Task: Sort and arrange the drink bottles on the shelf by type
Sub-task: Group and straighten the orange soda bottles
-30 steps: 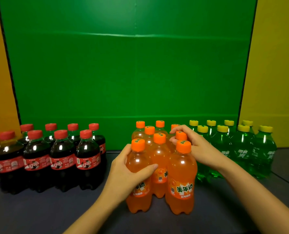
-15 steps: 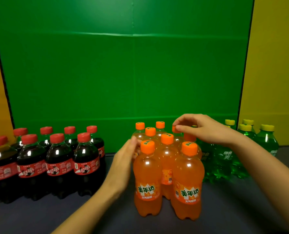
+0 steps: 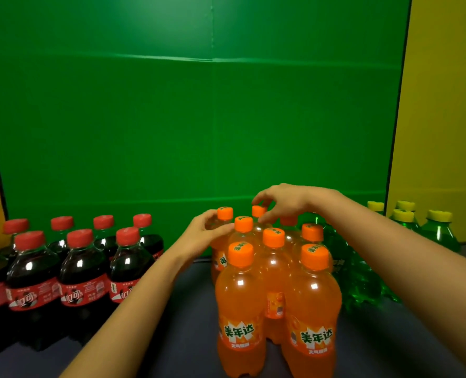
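Orange bottles (image 3: 240, 309) are labelled 美年达. A rear cap (image 3: 258, 210) is pinched by the right hand (image 3: 289, 200). The rear-left bottle (image 3: 224, 213) is gripped by the left hand (image 3: 201, 236).

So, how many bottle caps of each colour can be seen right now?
Red plastic caps, dark cola bottles: 8
Orange plastic caps, orange soda bottles: 8
Yellow plastic caps, green plastic bottles: 4; the right forearm may hide more
Total: 20 caps
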Available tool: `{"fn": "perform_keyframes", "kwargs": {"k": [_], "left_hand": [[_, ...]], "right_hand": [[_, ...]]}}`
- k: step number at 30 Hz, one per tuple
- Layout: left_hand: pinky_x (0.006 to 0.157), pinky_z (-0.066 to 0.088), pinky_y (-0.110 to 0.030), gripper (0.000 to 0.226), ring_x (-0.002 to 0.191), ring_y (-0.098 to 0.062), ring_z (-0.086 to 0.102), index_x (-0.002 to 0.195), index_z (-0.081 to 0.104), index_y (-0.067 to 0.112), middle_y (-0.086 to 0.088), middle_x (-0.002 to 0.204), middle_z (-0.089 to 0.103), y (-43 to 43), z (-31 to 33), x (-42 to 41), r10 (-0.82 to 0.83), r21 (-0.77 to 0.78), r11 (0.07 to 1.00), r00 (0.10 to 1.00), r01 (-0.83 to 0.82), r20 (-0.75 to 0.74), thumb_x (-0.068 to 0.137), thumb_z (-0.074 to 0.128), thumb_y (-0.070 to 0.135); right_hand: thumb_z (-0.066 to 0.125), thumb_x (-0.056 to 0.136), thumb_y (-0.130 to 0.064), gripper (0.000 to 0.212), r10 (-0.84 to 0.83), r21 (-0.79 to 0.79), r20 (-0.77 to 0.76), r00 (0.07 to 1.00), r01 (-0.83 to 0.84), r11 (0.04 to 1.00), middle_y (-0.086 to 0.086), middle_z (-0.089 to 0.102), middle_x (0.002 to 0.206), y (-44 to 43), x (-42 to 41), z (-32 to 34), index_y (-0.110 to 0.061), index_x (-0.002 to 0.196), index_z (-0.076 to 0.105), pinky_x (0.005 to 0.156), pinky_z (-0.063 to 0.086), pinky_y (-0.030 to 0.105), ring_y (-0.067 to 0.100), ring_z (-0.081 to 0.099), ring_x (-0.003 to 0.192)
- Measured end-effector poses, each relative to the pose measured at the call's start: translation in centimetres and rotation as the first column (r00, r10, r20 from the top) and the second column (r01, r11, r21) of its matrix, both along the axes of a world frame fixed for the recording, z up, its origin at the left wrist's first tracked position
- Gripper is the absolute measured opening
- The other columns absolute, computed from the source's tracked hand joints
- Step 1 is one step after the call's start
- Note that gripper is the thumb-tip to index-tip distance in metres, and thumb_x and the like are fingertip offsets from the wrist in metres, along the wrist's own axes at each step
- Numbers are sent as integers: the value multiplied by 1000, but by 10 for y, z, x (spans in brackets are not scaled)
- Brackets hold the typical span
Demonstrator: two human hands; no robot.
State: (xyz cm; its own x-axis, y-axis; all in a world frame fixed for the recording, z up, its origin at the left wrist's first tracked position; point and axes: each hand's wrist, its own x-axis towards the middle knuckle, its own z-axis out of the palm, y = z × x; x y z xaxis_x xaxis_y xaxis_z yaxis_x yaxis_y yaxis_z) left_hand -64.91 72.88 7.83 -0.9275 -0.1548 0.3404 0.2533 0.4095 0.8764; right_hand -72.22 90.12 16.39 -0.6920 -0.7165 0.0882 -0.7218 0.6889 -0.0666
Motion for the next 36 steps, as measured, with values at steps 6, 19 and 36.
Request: {"fn": "perform_keyframes", "kwargs": {"k": [6,19,36], "left_hand": [[90,46,-43,31,99,-27,55,112,49,11,-13,108,57,-3,6,0,248,-199,946,967,-256,-67,86,63,17],[94,45,-35,51,113,-30,54,122,54,6,-16,123,57,-20,48,10,416,-658,676,909,-333,-32,76,73,15],[85,40,-20,31,102,-18,57,112,64,11,-5,110,64,17,61,42,-6,-637,755,969,-158,-248,87,61,30]], "right_hand": [[66,83,-28,50,-2,22,-47,999,3,1000,9,56,129,-12,-7,-4,-16,128,48,93,43,32,25,57,110],[68,82,-24,39,135,-10,20,991,-135,991,10,63,119,-45,0,2,-15,118,55,65,47,18,25,64,97],[49,94,-32,36,80,174,-61,995,-68,982,3,60,128,-2,16,28,-16,125,55,101,42,32,20,60,110]]}}
